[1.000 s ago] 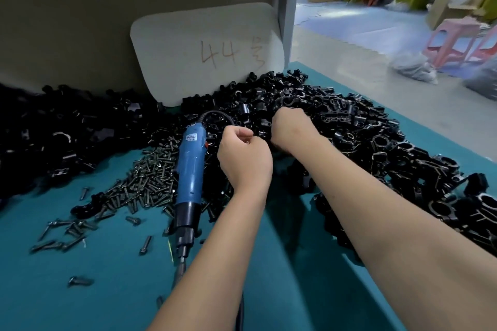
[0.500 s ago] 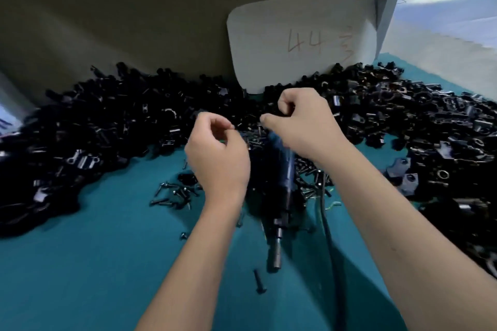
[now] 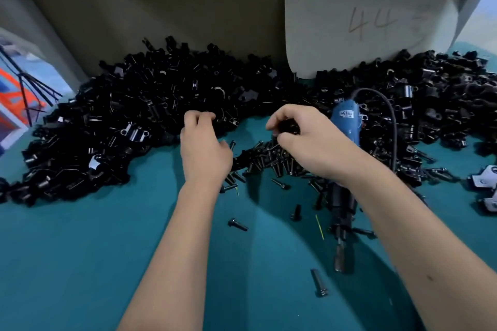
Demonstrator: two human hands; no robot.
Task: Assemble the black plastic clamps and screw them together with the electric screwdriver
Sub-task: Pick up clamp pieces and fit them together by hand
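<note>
Two bare forearms reach over a teal table (image 3: 80,263). The left hand (image 3: 204,148), fingers curled, touches the edge of a big heap of black plastic clamps (image 3: 129,121). The right hand (image 3: 309,140) pinches one black clamp piece (image 3: 289,126) above a scatter of black screws (image 3: 269,161). A blue electric screwdriver (image 3: 345,126) lies beneath the right wrist. A pale board (image 3: 363,16) marked "44" leans behind.
</note>
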